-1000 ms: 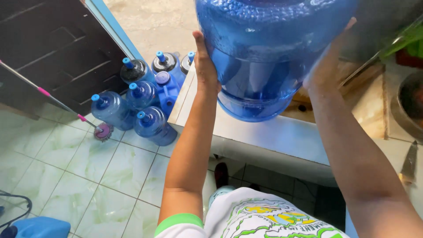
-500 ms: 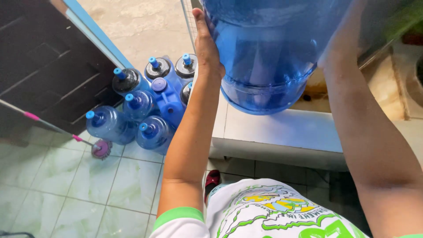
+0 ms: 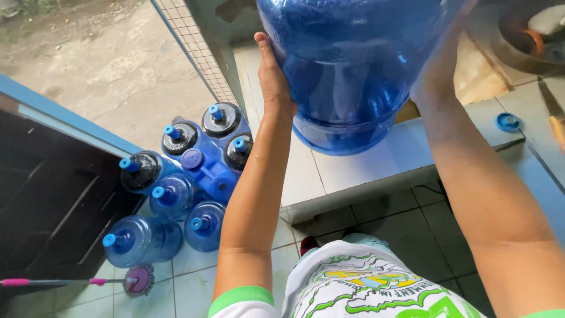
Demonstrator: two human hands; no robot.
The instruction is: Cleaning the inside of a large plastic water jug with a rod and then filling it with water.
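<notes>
Left hand (image 3: 272,73) at 9 o'clock and right hand (image 3: 438,70) at 3 o'clock grasp my water jug (image 3: 353,70) above the bench (image 3: 353,171); smooth walls could cause slippage.

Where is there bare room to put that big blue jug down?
The white counter lies bare right under the big blue jug, between its front edge and the small blue cap. Floor tiles by the person's feet are free too. By the doorway, the cluster of blue bottles and the mop crowd the floor.
</notes>
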